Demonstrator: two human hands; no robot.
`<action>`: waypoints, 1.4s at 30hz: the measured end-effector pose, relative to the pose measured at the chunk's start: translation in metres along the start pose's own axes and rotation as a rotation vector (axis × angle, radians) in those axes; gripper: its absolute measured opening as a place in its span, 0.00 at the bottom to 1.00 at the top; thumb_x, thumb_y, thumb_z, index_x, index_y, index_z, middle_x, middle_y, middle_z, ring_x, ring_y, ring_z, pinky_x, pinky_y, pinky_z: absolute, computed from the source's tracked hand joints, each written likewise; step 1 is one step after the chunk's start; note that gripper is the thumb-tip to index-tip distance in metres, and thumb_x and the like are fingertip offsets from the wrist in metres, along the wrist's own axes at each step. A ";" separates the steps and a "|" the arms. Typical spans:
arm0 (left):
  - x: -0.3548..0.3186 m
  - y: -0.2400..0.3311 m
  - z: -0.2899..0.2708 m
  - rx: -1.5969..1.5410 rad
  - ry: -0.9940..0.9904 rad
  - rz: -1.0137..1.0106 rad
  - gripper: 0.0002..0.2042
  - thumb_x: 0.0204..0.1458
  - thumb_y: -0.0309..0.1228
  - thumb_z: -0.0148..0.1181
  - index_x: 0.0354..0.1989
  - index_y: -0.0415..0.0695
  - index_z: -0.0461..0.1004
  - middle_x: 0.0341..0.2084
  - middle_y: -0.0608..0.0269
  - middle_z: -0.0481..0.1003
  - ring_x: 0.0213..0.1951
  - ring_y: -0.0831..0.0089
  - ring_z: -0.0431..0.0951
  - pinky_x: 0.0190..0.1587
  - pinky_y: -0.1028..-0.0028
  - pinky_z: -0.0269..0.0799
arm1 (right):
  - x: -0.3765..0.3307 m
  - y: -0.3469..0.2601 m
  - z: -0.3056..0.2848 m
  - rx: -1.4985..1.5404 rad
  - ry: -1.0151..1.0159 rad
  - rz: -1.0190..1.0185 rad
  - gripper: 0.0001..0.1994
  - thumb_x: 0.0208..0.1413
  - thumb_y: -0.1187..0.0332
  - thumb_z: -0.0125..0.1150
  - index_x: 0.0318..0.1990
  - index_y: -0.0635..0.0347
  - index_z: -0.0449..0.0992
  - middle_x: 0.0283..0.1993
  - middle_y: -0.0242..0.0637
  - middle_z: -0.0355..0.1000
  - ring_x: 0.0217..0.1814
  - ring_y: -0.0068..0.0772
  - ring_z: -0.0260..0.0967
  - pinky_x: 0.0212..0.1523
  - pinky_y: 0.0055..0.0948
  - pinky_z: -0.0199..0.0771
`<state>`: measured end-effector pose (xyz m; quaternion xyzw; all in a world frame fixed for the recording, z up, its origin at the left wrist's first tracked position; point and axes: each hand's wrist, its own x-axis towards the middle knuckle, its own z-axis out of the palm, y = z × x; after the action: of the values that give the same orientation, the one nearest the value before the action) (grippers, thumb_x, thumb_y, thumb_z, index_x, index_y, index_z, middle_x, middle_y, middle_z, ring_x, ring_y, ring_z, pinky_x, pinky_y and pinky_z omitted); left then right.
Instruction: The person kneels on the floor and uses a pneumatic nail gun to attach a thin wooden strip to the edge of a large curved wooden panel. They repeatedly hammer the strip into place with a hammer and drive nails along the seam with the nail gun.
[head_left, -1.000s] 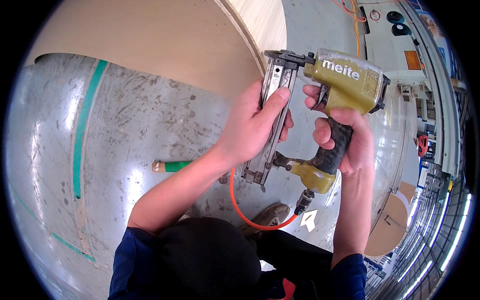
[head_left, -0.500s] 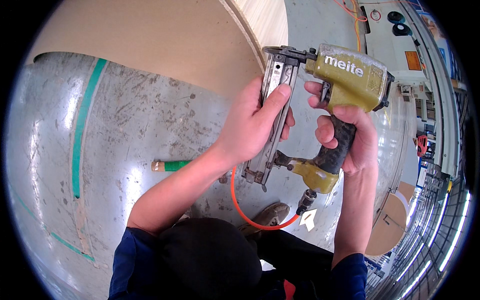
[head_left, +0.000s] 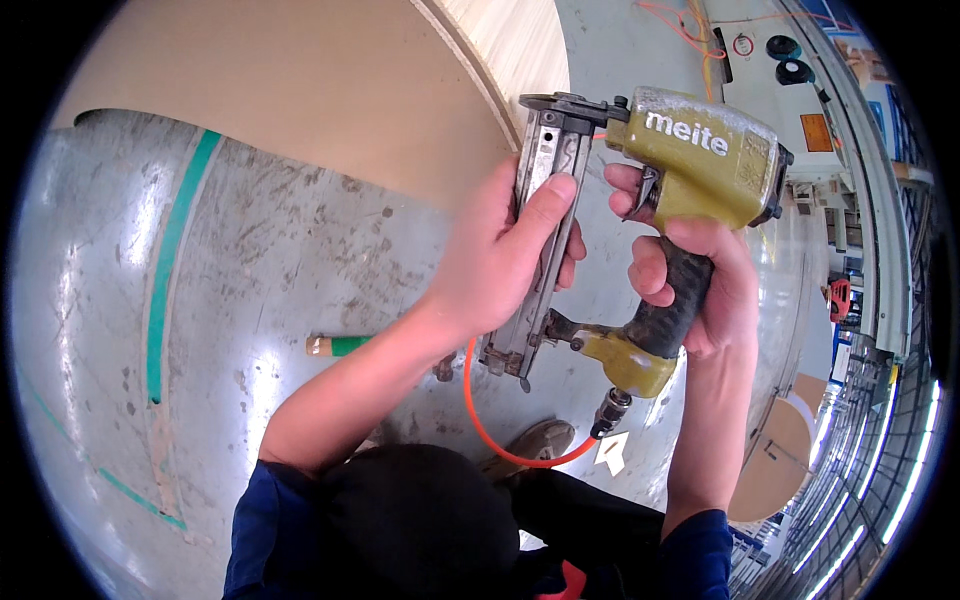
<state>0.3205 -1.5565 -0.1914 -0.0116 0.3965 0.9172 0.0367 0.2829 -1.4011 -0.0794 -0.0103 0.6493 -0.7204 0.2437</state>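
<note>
The right hand [head_left: 700, 290] is wrapped tight around the black handle of an olive pneumatic nail gun [head_left: 690, 170], forefinger lying by the trigger. Just to its left, the left hand [head_left: 500, 260] clasps the gun's metal magazine [head_left: 540, 240], thumb pressed on its face. The magazine's long axis runs steeply from the nose, far and up, toward the near end by the person's lap, roughly parallel to the handle. An orange air hose [head_left: 490, 425] loops from the handle's base. Beyond lies a plywood sheet [head_left: 300, 80]; on the grey floor [head_left: 270, 270], left, a green-handled tool [head_left: 335, 346].
</note>
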 end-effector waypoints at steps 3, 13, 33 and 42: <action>0.001 0.004 -0.002 0.006 0.000 0.013 0.15 0.68 0.41 0.48 0.46 0.39 0.66 0.24 0.60 0.76 0.20 0.75 0.74 0.22 0.76 0.70 | 0.004 -0.004 0.005 -0.015 -0.010 0.005 0.24 0.55 0.72 0.51 0.58 0.77 0.67 0.53 0.55 0.73 0.23 0.26 0.70 0.19 0.22 0.67; 0.001 0.008 -0.003 -0.021 -0.013 0.029 0.15 0.69 0.41 0.47 0.46 0.39 0.66 0.24 0.60 0.76 0.20 0.75 0.74 0.22 0.76 0.70 | 0.004 -0.009 0.013 -0.020 0.014 0.010 0.24 0.54 0.72 0.51 0.58 0.77 0.68 0.52 0.55 0.74 0.21 0.26 0.69 0.17 0.22 0.65; -0.008 0.001 -0.004 0.026 -0.072 0.019 0.16 0.69 0.40 0.47 0.50 0.37 0.65 0.28 0.57 0.77 0.26 0.73 0.77 0.30 0.74 0.74 | -0.004 -0.012 0.005 -0.015 0.004 0.003 0.25 0.52 0.72 0.53 0.58 0.78 0.67 0.53 0.55 0.73 0.21 0.27 0.69 0.17 0.23 0.66; -0.130 -0.093 -0.163 1.914 -0.243 -0.058 0.25 0.49 0.37 0.68 0.53 0.42 0.66 0.47 0.51 0.69 0.48 0.56 0.72 0.48 0.60 0.72 | -0.060 0.030 -0.095 -0.461 0.202 0.222 0.19 0.52 0.75 0.57 0.53 0.70 0.72 0.48 0.46 0.76 0.27 0.24 0.70 0.26 0.25 0.70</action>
<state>0.4560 -1.6195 -0.3646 0.1083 0.9694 0.1994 0.0940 0.3149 -1.2922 -0.1039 0.0775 0.8143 -0.5197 0.2465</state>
